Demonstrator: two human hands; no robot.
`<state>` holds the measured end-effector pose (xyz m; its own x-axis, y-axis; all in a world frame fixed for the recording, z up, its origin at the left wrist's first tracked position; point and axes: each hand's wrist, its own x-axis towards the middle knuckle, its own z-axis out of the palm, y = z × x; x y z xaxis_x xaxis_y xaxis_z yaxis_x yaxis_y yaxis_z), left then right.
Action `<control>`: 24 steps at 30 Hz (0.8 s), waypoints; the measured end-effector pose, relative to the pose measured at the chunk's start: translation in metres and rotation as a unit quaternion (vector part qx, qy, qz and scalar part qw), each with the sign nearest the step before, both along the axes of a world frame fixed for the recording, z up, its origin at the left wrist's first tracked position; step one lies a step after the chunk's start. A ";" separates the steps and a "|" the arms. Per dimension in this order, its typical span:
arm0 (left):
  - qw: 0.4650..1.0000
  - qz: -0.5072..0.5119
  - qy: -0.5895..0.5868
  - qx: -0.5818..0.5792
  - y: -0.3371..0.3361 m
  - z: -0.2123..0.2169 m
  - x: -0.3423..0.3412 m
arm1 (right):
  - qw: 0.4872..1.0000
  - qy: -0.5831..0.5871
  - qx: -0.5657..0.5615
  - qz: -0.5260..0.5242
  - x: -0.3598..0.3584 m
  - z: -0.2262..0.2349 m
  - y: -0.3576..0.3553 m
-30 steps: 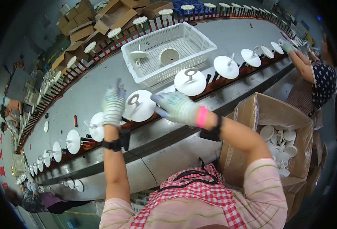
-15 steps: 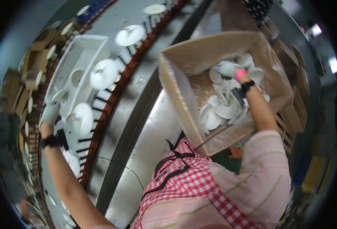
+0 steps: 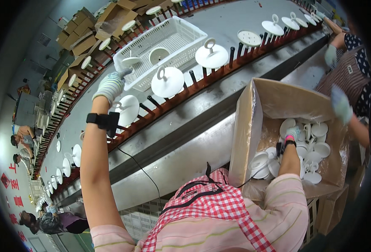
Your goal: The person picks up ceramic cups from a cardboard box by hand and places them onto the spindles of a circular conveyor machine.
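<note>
My left hand (image 3: 111, 86), in a striped white glove, is by the near left corner of a white plastic crate (image 3: 164, 69). Its fingers stretch out with nothing seen in them. Just past the fingertips, a white disc with a short stem (image 3: 131, 61) is tilted in the crate; another disc (image 3: 158, 55) leans farther in. My right hand (image 3: 293, 132), gloved with a pink wristband, reaches into a lined cardboard box (image 3: 246, 126). Its fingers bend at the edge of a white disc (image 3: 286, 126) and seem closed on it. Several ring-topped white discs (image 3: 312, 157) are heaped around it.
A rack of dark pegs (image 3: 194, 80) carries ring-topped white discs (image 3: 211, 56) along the metal line edge (image 3: 185, 111). At the right, a co-worker's gloved hand (image 3: 341, 105) hangs beside my box. Cardboard boxes (image 3: 112, 19) are stacked behind the line. A thin cable (image 3: 141, 168) crosses the metal.
The whole view has swung round, bringing a co-worker into sight at the right. My left hand stays near the crate corner, now slightly apart from the disc. My right hand remains in the box.
</note>
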<state>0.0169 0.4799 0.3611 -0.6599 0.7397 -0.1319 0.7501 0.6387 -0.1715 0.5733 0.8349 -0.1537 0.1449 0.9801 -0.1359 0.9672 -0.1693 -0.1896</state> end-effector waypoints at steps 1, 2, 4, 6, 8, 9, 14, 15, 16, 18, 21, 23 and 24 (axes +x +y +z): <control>0.999 -0.032 0.017 0.041 0.000 0.005 0.010 | 0.997 -0.014 -0.053 0.047 0.015 0.020 0.009; 0.994 -0.061 0.033 0.081 -0.005 0.007 0.024 | 0.989 -0.029 -0.108 0.096 0.025 0.042 0.016; 0.977 -0.117 -0.009 0.179 -0.017 0.010 0.047 | 0.976 -0.062 -0.106 0.178 0.030 0.095 0.005; 0.935 -0.153 -0.147 0.285 -0.017 0.009 0.087 | 0.957 -0.098 -0.108 0.251 0.024 0.188 -0.020; 0.920 -0.148 -0.243 0.269 -0.036 0.007 0.117 | 0.911 -0.020 -0.180 0.371 -0.004 0.294 -0.052; 0.878 -0.129 -0.375 0.267 -0.043 0.005 0.135 | 0.901 0.131 -0.177 0.373 -0.006 0.325 -0.075; 0.763 -0.275 -0.523 0.262 -0.071 -0.033 0.178 | 0.791 0.455 -0.073 0.402 -0.126 0.488 -0.254; 0.755 -0.289 -0.535 0.246 -0.077 -0.048 0.181 | 0.758 0.460 0.020 0.462 -0.149 0.488 -0.284; 0.746 -0.272 -0.559 0.238 -0.085 -0.030 0.185 | 0.719 0.460 0.115 0.509 -0.167 0.484 -0.305; 0.781 -0.294 -0.473 0.281 -0.107 -0.055 0.164 | 0.648 0.402 0.154 0.629 -0.202 0.487 -0.332; 0.847 -0.300 -0.264 0.349 -0.152 -0.061 0.109 | 0.640 0.466 -0.023 0.611 -0.248 0.488 -0.367; 0.879 -0.296 -0.209 0.310 -0.173 -0.042 0.089 | 0.657 0.428 -0.171 0.596 -0.280 0.484 -0.375; 0.889 -0.298 -0.177 0.299 -0.183 -0.036 0.080 | 0.655 0.427 -0.172 0.599 -0.303 0.477 -0.386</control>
<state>0.0973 0.2973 0.3250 -0.1234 0.9521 0.2798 0.9251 0.0083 0.3797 0.2708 0.4494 0.3233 -0.9732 0.2108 0.0921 0.0102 0.4393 -0.8983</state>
